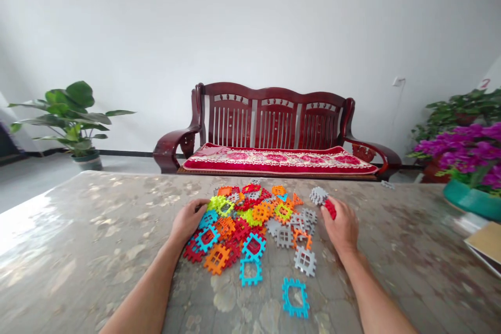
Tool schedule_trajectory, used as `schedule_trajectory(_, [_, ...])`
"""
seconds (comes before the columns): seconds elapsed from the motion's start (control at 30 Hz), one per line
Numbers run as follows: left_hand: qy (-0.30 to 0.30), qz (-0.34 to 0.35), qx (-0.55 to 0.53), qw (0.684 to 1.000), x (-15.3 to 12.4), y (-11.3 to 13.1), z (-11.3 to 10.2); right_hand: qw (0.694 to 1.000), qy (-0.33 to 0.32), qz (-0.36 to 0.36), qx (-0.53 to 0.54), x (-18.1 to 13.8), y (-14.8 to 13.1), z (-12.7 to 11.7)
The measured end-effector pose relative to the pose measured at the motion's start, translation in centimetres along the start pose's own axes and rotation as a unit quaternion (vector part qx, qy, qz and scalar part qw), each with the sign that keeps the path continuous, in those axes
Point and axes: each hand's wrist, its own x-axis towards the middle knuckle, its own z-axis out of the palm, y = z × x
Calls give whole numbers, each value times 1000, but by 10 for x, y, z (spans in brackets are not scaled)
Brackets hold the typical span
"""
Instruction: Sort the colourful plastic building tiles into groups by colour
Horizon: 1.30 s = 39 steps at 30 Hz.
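Note:
A heap of interlocking plastic building tiles (240, 227) in red, orange, blue, yellow-green and grey lies on the table in front of me. My left hand (190, 219) rests against the heap's left side, thumb and forefinger apart, beside a yellow-green tile (221, 205). Its other fingers are mostly hidden. To the right of the heap, my right hand (342, 224) has its thumb and fingers closed around a red tile (331, 208). A grey tile (318, 195) sits just beyond those fingertips. Nearer to me lies a separate blue square frame tile (295, 297).
The table (97, 250) has a patterned, glossy cover. Behind it stands a dark red wooden bench (274, 115) with a red floral cushion (279, 160). A teal pot (473, 199) with purple flowers stands at the right, near a box (485, 245). A potted plant (74, 115) is far left.

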Motion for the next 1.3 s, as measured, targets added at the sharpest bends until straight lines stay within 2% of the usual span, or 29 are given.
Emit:
schedule_trajectory(0.1, [1, 0, 3, 1000, -1, 3, 0, 994, -47, -72, 72, -7, -40, -1])
schedule_trajectory(0.2, [5, 5, -1, 1000, -2, 3, 1, 971, -165, -127, 120, -19, -89, -9])
schedule_trajectory(0.3, [5, 7, -4, 1000, -1, 0, 2, 941, -269, -165, 119, -33, -129, -19])
schedule_trajectory(0.4, [2, 12, -6, 1000, 0, -3, 4, 924, -328, -176, 89, -46, -152, -27])
schedule_trajectory(0.57, [4, 16, -2, 1000, 1, -3, 4, 910, -373, -173, 47, -58, -166, -28])
schedule_trajectory(0.77, [12, 12, 3, 1000, 0, 0, 4, 915, -377, -129, 59, -56, -171, -20])
schedule_trajectory(1.03, [6, 11, 7, 1000, 0, -1, 4, 923, -350, -85, 134, -53, -163, -12])
schedule_trajectory(1.1, [6, 12, 6, 1000, 0, 0, 3, 935, -313, -84, 147, -50, -157, -10])
schedule_trajectory(1.23, [1, 14, 1, 1000, -1, 2, 1, 962, -195, -93, 166, -37, -139, -5])
schedule_trajectory(1.3, [-1, 16, 1, 1000, -1, 2, 1, 968, -162, -99, 165, -31, -127, -3])
